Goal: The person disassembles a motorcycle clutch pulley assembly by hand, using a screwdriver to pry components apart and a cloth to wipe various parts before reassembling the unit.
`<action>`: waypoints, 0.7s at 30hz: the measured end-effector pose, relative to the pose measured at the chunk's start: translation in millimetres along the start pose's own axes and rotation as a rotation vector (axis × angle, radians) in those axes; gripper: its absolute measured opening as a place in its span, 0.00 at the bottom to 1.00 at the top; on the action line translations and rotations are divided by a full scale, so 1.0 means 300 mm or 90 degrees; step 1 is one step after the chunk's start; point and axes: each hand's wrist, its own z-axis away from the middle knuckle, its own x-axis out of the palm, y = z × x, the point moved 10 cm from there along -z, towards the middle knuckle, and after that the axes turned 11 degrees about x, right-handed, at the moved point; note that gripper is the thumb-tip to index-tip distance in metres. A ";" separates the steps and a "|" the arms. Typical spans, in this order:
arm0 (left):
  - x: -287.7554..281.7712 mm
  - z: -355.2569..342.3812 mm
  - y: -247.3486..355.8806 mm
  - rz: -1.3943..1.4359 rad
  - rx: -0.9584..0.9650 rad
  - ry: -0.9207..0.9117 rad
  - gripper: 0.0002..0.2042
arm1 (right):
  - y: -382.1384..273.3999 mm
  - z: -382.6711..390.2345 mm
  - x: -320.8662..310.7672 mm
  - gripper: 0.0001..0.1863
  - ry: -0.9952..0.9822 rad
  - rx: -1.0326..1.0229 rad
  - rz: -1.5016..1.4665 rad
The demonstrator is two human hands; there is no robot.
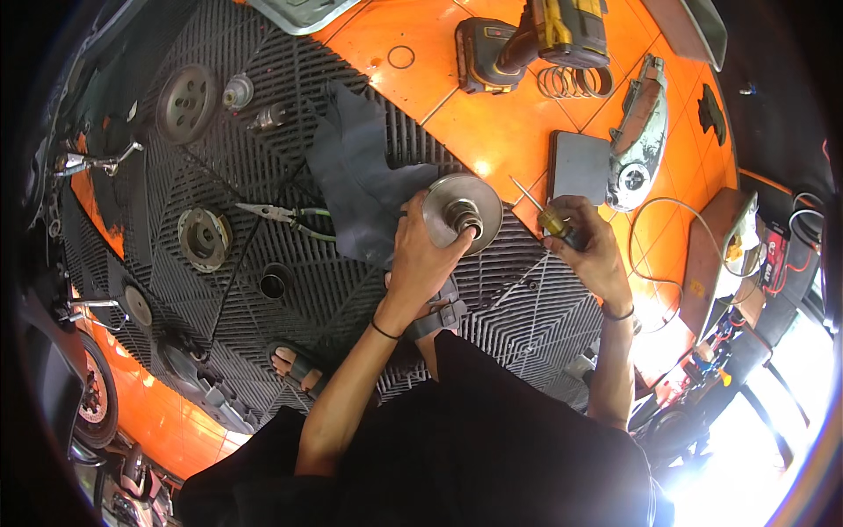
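And here the left hand [423,256] clamps a round silver metal disc [462,213] above the black ribbed mat [536,334], the right hand [594,244] gripping a yellow-and-black-handled screwdriver [551,220] (best keep its tip clear of those fingers!).

Blown-out glare lower right; bright reflections on orange tiles [428,81]; dark, curved fisheye edges.

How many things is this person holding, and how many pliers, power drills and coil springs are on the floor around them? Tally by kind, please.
Held: 2 (disc in left hand, screwdriver in right hand)
Pliers: 1
Drill: 1
Spring: 1
Total: 5
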 end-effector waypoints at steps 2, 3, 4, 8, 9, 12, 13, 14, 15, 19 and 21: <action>-0.023 0.016 0.002 -0.031 -0.012 -0.001 0.42 | 0.012 0.007 0.029 0.22 0.048 0.007 0.015; -0.001 0.006 0.012 -0.028 0.017 0.010 0.43 | 0.022 -0.007 0.014 0.22 0.070 0.007 0.020; 0.029 -0.002 0.013 -0.026 0.046 0.021 0.44 | 0.039 -0.022 0.002 0.22 0.092 0.007 0.024; 0.071 0.007 0.111 -0.149 0.207 0.054 0.46 | 0.131 -0.060 0.038 0.22 0.182 -0.031 0.020; 0.081 0.011 0.109 -0.160 0.197 0.063 0.47 | 0.145 -0.062 0.048 0.22 0.206 -0.031 0.038; 0.125 0.008 0.107 -0.192 0.174 0.106 0.46 | 0.139 -0.078 0.056 0.26 0.299 -0.067 0.178; 0.133 0.003 0.119 -0.208 0.184 0.119 0.45 | 0.129 -0.086 0.055 0.26 0.328 -0.073 0.217; 0.139 -0.001 0.132 -0.223 0.193 0.135 0.44 | 0.156 -0.109 0.058 0.26 0.302 -0.007 0.246; 0.131 -0.005 0.129 -0.246 0.197 0.162 0.44 | 0.139 -0.121 0.068 0.26 0.303 -0.036 0.263; 0.113 -0.015 0.096 -0.111 0.106 0.102 0.40 | 0.180 -0.136 0.115 0.27 0.362 -0.178 0.411; -0.002 -0.007 0.218 -0.135 0.260 0.205 0.36 | 0.258 -0.127 0.086 0.31 0.408 -0.216 0.395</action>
